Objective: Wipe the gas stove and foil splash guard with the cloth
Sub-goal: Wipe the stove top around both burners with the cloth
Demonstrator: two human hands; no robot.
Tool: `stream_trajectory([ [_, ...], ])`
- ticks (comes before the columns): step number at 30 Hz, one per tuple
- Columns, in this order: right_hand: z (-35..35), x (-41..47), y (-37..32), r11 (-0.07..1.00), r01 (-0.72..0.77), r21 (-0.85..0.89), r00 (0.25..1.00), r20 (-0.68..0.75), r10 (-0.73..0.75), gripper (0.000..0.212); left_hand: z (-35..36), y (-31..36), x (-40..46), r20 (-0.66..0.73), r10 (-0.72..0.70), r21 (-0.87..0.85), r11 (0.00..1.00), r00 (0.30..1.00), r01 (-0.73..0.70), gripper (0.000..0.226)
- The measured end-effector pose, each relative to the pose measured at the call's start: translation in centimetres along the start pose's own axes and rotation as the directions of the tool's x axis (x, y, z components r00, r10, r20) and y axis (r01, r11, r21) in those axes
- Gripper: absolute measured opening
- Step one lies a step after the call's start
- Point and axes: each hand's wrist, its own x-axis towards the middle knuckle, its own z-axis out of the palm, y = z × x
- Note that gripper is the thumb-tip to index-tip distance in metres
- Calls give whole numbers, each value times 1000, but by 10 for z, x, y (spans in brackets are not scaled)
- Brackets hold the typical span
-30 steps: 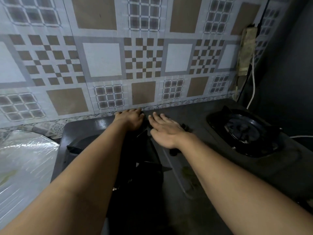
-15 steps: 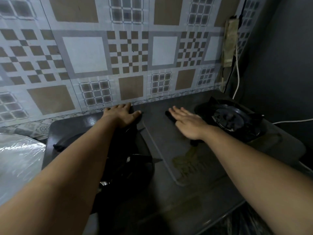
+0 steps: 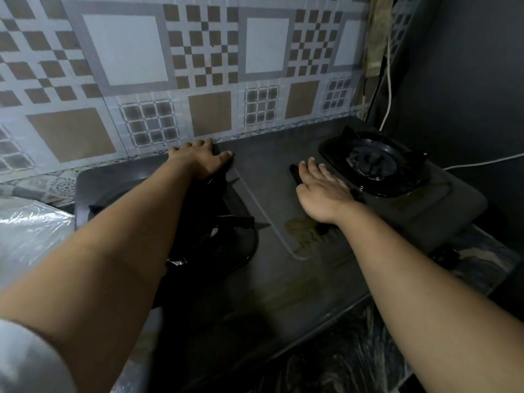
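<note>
A dark two-burner gas stove (image 3: 283, 279) stands against a wall covered with a shiny sheet printed with tile patterns (image 3: 209, 66). My right hand (image 3: 323, 194) lies flat on the stove's middle panel, just left of the right burner (image 3: 371, 161). It presses a dark cloth (image 3: 295, 173) that shows only at the fingertips and by the wrist. A yellowish smear (image 3: 303, 231) sits on the panel near that wrist. My left hand (image 3: 198, 161) rests palm down on the stove's back edge at the wall. Its forearm covers much of the left burner (image 3: 226, 242).
Crinkled clear plastic (image 3: 31, 231) lies to the left of the stove. A white cable (image 3: 390, 80) and a wall-mounted power strip (image 3: 374, 38) hang at the right corner, beside a dark side wall. The marbled counter edge (image 3: 354, 358) runs along the front.
My right hand has slid to the right with the cloth, from beside the left hand towards the right burner. The left hand has stayed at the back edge.
</note>
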Motion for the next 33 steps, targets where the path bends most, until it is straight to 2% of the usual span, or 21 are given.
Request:
stream_trajectory([
  [9, 19, -45, -45, 964, 267, 3, 964, 0, -267, 61, 4, 1, 1, -7, 25, -9, 1000, 1000, -25, 117],
  [13, 23, -64, -37, 915, 403, 23, 915, 1, -403, 61, 3, 2, 0, -22, 27, -27, 999, 999, -28, 115],
  [17, 17, -66, -18, 890, 454, 36, 891, 17, -454, 62, 0, 3, -5, -3, 44, -48, 998, 999, -45, 108],
  [20, 12, -58, -3, 905, 424, 43, 904, 38, -426, 59, -4, 3, -10, -7, 81, -55, 995, 997, -82, 97],
  [23, 4, -47, 19, 941, 339, 3, 941, 24, -339, 57, -9, 3, -17, -70, 134, -56, 989, 989, -138, 79],
  [26, -4, -34, 40, 972, 233, -17, 972, 9, -233, 56, -14, 8, -18, -127, 253, 2, 967, 959, -255, 57],
  [28, -9, -27, 51, 989, 148, -20, 989, -4, -148, 56, -20, 17, -20, -133, 276, -122, 949, 952, -292, 49],
  [30, -12, -23, 59, 996, 84, -15, 996, -21, -84, 55, -26, 32, -23, -78, 283, -324, 900, 956, -293, 43],
  [31, -13, -22, 61, 998, 70, -9, 997, -25, -70, 55, -30, 42, -26, -26, 321, -358, 881, 947, -309, 42],
  [33, -11, -22, 61, 998, 58, -2, 998, -31, -58, 55, -34, 65, -34, 96, 458, -290, 862, 884, -415, 48],
])
